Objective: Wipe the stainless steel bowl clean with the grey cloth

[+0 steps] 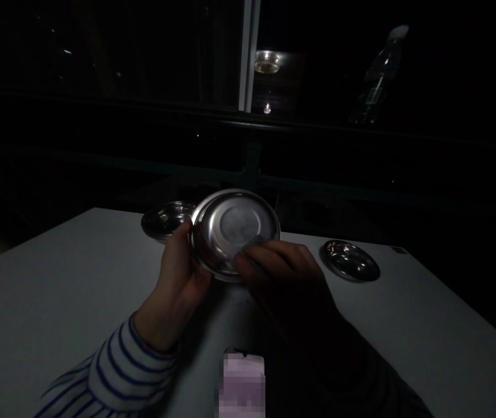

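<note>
My left hand (pixel 178 276) grips the left rim of a round steel plate (pixel 230 223), which is held tilted up above the white table (pixel 56 290) with its face toward me. My right hand (pixel 283 276) lies in shadow at the plate's lower right, fingers pressed together on a small pale cloth or pad (pixel 250 245) that rests against the plate's surface. My left sleeve is white with blue stripes.
A second steel dish (pixel 165 220) sits on the table behind the held plate to the left. A third small steel dish (pixel 350 260) sits to the right. A blurred-out patch (pixel 243 383) lies near the front edge. The room beyond is dark, with a bottle (pixel 381 75) at the back right.
</note>
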`<state>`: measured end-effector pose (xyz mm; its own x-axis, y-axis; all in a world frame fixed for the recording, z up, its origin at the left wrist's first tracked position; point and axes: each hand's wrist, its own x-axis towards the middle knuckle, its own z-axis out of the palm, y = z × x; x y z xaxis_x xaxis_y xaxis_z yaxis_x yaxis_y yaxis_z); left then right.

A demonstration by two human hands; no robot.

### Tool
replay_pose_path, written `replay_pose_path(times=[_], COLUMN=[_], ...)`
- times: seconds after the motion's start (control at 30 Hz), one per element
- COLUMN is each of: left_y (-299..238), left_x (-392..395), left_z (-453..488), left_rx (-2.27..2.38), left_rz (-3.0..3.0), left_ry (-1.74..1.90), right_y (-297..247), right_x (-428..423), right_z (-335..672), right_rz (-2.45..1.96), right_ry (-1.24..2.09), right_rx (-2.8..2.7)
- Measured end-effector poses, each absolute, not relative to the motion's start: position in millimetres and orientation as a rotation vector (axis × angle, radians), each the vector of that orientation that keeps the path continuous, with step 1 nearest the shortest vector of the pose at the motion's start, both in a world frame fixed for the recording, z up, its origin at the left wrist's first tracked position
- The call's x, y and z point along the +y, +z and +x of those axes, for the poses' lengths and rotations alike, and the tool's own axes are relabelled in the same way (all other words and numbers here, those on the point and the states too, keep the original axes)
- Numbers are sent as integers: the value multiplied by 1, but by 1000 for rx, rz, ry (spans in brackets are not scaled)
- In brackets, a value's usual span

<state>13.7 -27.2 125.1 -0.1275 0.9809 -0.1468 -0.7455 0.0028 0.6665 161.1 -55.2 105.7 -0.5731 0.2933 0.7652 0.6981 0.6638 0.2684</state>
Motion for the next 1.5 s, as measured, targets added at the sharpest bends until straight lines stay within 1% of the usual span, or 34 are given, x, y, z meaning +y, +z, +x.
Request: replay_pose_path(times=[0.3,0.5,0.67,0.83,1.07,1.27,1.4,1.5], left_y=[123,124,116,113,120,115,105,99], left_x=[-31,-31,-35,-38,-31,-32,-34,-33], left_z=[26,21,34,39,27,32,39,40], left_rx=[786,782,903,944,979,1021,1031,1064], left_rz=[347,365,387,445,313,424,537,633], left_ry=[1590,1626,1591,1547,1632,1573,1461,1410], right_y=[100,102,98,99,94,92,98,104], right_x=[-55,-56,-51,-48,-53,-52,-48,-44], right_z=[157,158,161,166,158,156,162,170], right_rz=[-684,-728,-723,-823,-711,-711,-826,-979], right_ry=[-687,-683,-673,-643,-593,-646,-673,-613], right_rx=[-2157,-2177,-2095,-2007,-2193,-2153,-2096,-2044])
